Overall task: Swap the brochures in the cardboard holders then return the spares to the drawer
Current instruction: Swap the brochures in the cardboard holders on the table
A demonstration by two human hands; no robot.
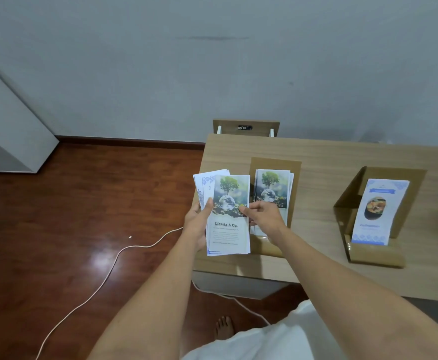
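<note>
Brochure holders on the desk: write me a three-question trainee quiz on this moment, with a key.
1. True or false: the right-hand cardboard holder displays a tree brochure.
2. Which hand carries the fanned stack of brochures? A) left hand B) right hand C) neither
3. Fill in: the top brochure in the stack reads "Liceria & ___".

Key:
1. False; it shows a blue-bordered food brochure, while the tree brochures stand in the left cardboard holder.
2. A; the left hand grips it, and the right hand pinches the top sheet's edge.
3. Co.
</note>
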